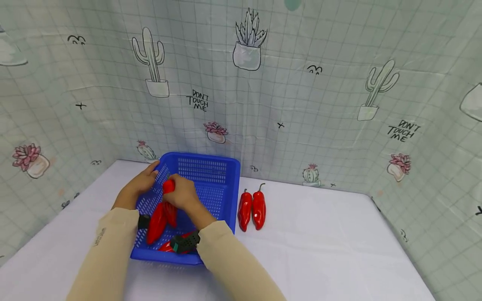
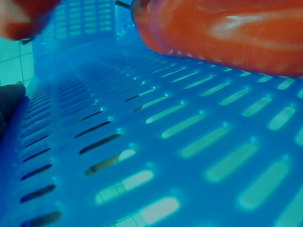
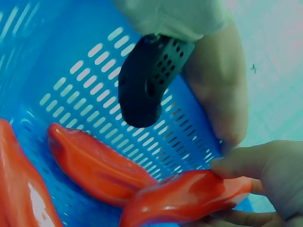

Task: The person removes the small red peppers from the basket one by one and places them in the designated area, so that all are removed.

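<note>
My right hand [image 1: 182,193] is inside the blue plastic basket [image 1: 233,200], pinching a red pepper [image 3: 180,196] between thumb and fingers. My left hand [image 1: 144,182] grips the basket's left rim; a fingertip [image 2: 10,101] shows at that edge in the left wrist view. Beneath the held pepper another red pepper [image 3: 94,165] lies on the slotted basket floor. A further red pepper [image 3: 19,184] is partly cut off at the left of the right wrist view. Near the basket's front, red pepper [image 1: 165,246] shows beside the right wrist camera, which partly covers it.
Two red peppers, a left one [image 1: 244,210] and a right one [image 1: 259,209], lie side by side on the white tabletop [image 1: 320,238], just right of the basket. Behind and at both sides hangs a grid-patterned cloth [image 1: 263,100] with plant drawings.
</note>
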Action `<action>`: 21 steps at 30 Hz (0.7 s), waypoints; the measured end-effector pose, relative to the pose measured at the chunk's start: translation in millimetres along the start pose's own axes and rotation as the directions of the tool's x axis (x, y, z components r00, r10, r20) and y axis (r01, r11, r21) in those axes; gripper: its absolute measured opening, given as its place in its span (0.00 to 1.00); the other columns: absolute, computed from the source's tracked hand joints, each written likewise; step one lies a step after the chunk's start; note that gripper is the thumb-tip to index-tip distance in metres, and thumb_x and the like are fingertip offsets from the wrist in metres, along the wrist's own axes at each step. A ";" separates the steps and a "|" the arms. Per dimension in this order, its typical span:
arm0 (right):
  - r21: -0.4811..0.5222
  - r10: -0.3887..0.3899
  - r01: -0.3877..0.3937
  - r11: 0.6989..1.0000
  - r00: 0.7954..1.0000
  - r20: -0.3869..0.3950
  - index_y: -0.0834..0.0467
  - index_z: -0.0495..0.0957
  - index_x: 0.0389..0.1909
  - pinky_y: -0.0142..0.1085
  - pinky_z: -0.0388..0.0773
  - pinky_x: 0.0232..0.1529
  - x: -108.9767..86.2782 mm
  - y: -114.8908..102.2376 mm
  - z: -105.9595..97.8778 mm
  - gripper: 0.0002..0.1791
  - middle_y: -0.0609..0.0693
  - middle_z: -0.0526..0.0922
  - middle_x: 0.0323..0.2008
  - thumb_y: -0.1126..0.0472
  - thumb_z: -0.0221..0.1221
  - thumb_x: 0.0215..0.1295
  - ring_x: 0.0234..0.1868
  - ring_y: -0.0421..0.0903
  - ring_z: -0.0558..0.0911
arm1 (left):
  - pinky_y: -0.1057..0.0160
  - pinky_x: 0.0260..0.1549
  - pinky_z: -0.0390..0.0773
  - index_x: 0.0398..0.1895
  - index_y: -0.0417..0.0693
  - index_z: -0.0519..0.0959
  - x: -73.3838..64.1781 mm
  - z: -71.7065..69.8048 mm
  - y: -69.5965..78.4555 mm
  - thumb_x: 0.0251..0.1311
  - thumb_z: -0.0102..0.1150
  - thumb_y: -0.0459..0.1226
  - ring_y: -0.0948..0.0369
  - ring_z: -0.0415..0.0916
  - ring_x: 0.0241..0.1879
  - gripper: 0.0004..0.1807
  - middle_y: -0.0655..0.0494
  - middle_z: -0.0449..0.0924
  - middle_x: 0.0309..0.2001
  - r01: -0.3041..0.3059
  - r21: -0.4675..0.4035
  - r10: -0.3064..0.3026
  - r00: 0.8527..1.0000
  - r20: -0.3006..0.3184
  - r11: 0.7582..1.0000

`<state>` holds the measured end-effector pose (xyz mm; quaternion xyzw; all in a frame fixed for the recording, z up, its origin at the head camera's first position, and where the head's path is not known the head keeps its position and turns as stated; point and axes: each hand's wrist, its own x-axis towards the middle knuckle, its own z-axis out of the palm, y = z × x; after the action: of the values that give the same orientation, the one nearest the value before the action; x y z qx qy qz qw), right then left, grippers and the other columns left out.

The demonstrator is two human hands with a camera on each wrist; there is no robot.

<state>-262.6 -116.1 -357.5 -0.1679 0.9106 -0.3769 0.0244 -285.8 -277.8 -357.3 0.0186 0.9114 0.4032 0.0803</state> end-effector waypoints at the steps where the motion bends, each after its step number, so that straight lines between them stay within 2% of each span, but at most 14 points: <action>1: 0.016 -0.003 0.003 1.000 1.000 0.003 0.57 0.76 0.60 0.29 0.82 0.32 -0.6 -0.5 -1.4 0.31 0.53 0.84 0.46 0.62 0.70 0.52 0.39 0.45 0.82 | 0.31 0.68 0.47 0.75 0.33 0.36 0.6 0.1 -0.7 0.76 0.22 0.34 0.25 0.45 0.70 0.29 0.19 0.41 0.71 0.002 -0.007 -0.002 1.000 0.001 1.000; 6: 0.084 0.025 -0.027 0.996 0.999 0.026 0.54 0.75 0.62 0.35 0.85 0.36 -4.6 -4.7 -7.4 0.32 0.53 0.83 0.50 0.61 0.70 0.54 0.42 0.46 0.82 | 0.31 0.67 0.52 0.75 0.33 0.34 1.7 1.0 -4.1 0.76 0.21 0.34 0.25 0.48 0.69 0.29 0.20 0.40 0.71 0.020 -0.030 -0.019 0.999 0.026 0.999; 9: 0.113 0.004 -0.008 0.994 0.999 0.034 0.53 0.75 0.62 0.36 0.85 0.37 -6.6 -6.9 -11.4 0.32 0.53 0.83 0.51 0.61 0.70 0.55 0.44 0.46 0.82 | 0.30 0.66 0.54 0.76 0.35 0.34 1.1 1.0 -3.9 0.76 0.21 0.35 0.25 0.49 0.68 0.29 0.20 0.41 0.71 0.025 -0.037 -0.024 0.999 0.030 0.999; 12: 0.129 -0.031 0.026 0.991 0.999 0.034 0.53 0.75 0.62 0.34 0.84 0.36 -7.6 -7.6 -17.8 0.31 0.54 0.83 0.51 0.61 0.70 0.55 0.43 0.46 0.83 | 0.31 0.67 0.52 0.76 0.34 0.34 0.9 0.0 -2.5 0.76 0.21 0.35 0.26 0.47 0.69 0.29 0.20 0.41 0.71 0.007 -0.024 -0.007 1.000 0.021 1.000; 16: 0.135 -0.052 0.046 0.990 0.998 0.036 0.54 0.74 0.63 0.33 0.84 0.35 -8.5 -6.1 -31.1 0.32 0.55 0.83 0.51 0.61 0.70 0.56 0.42 0.46 0.84 | 0.30 0.67 0.48 0.76 0.36 0.34 0.8 0.2 -0.1 0.77 0.22 0.35 0.26 0.45 0.70 0.29 0.21 0.40 0.72 0.019 -0.024 -0.018 0.999 0.026 1.000; 21: 0.149 -0.067 0.061 0.987 0.997 0.035 0.54 0.71 0.66 0.37 0.85 0.40 -7.0 -1.6 -53.5 0.33 0.58 0.82 0.53 0.61 0.68 0.59 0.46 0.49 0.84 | 0.30 0.68 0.46 0.76 0.36 0.33 2.4 -2.3 2.5 0.77 0.22 0.35 0.26 0.42 0.71 0.30 0.22 0.38 0.73 0.031 -0.016 -0.031 0.999 0.019 0.999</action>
<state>-264.7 -78.6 -318.8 -0.2021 0.8736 -0.4407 0.0429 -288.6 -277.6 -354.2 0.0074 0.9074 0.4092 0.0953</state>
